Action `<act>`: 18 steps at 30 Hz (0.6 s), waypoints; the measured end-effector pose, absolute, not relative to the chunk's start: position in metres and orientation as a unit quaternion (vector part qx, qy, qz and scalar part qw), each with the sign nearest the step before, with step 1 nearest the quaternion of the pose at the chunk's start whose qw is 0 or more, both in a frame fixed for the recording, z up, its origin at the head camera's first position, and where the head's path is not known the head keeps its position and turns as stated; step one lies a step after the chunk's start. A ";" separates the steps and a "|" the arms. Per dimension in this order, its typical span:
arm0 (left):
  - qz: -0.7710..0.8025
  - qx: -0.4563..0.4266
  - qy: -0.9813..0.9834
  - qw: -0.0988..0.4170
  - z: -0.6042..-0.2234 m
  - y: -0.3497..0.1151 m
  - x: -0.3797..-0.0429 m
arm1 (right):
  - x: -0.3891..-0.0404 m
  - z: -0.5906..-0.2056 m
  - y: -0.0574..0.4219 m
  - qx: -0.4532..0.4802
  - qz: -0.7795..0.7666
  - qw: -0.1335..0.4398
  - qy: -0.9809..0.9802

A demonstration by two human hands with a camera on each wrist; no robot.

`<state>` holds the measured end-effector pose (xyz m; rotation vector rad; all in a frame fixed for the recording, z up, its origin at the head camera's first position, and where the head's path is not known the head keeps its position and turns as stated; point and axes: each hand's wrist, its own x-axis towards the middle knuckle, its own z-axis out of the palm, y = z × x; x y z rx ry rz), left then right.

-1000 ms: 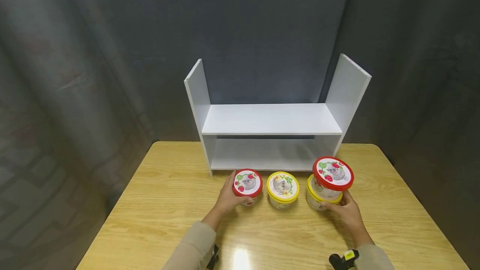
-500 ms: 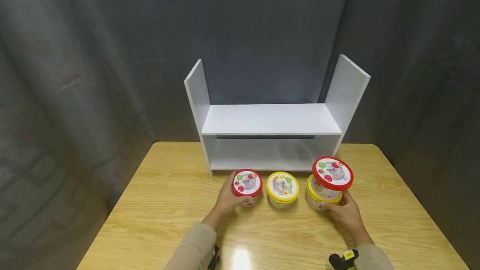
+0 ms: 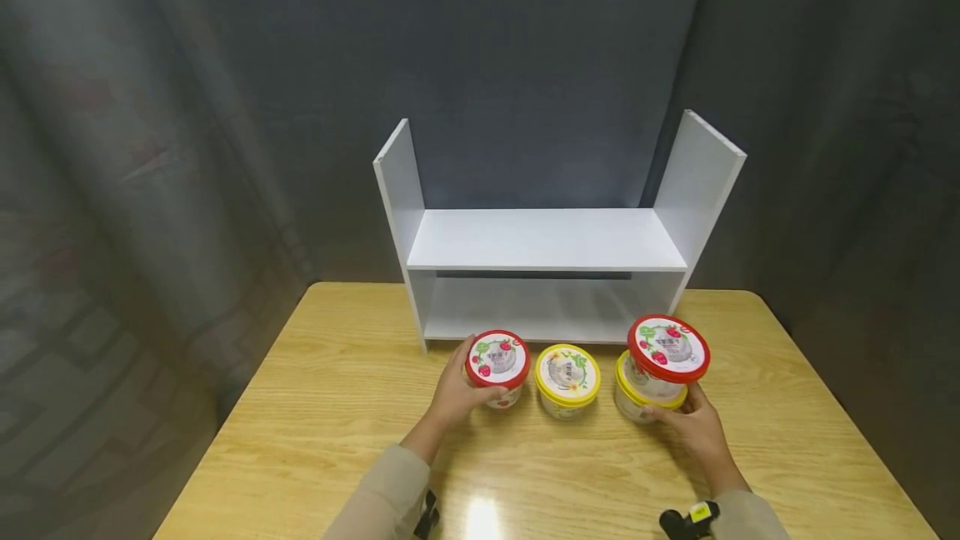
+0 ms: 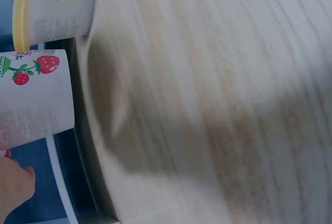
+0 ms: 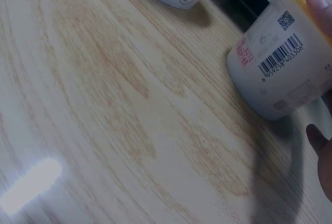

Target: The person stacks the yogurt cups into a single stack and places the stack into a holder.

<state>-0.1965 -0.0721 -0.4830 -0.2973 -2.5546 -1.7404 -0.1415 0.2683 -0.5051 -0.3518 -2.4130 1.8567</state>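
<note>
In the head view my left hand (image 3: 455,397) grips a red-lidded ice cream tub (image 3: 498,358) from its left side. The left wrist view shows that tub's strawberry-printed wall (image 4: 39,97) held above the table, its shadow falling apart from it. At the right, my right hand (image 3: 696,433) holds a yellow-lidded ice cream tub (image 3: 630,400) low on its near side. A second red-lidded tub (image 3: 670,347) is stacked upright on that one. Between the hands, another yellow-lidded tub (image 3: 567,375) stands on the table, untouched.
Just behind the tubs stands a white two-tier shelf (image 3: 546,240) with tall side panels. Wood-grain tabletop (image 3: 570,473) spreads in front and to both sides. Grey curtains (image 3: 540,65) hang behind the table and along its sides.
My left hand's red-lidded tub has risen slightly off the table. The right hand, its stacked tubs and the middle tub look the same.
</note>
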 end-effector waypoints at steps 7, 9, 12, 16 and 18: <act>-0.564 -0.107 -0.818 0.027 -0.468 -0.071 -0.195 | -0.141 -0.508 0.268 -0.111 0.612 0.053 -0.781; -0.566 -0.111 -0.816 0.029 -0.463 -0.070 -0.194 | -0.141 -0.508 0.268 -0.109 0.614 0.058 -0.780; -0.568 -0.118 -0.814 0.029 -0.456 -0.069 -0.194 | -0.141 -0.508 0.268 -0.108 0.615 0.059 -0.779; -0.558 -0.123 -0.820 0.025 -0.446 -0.067 -0.193 | -0.141 -0.508 0.269 -0.108 0.615 0.052 -0.779; -0.553 -0.129 -0.822 0.025 -0.441 -0.066 -0.193 | -0.142 -0.508 0.269 -0.108 0.615 0.051 -0.779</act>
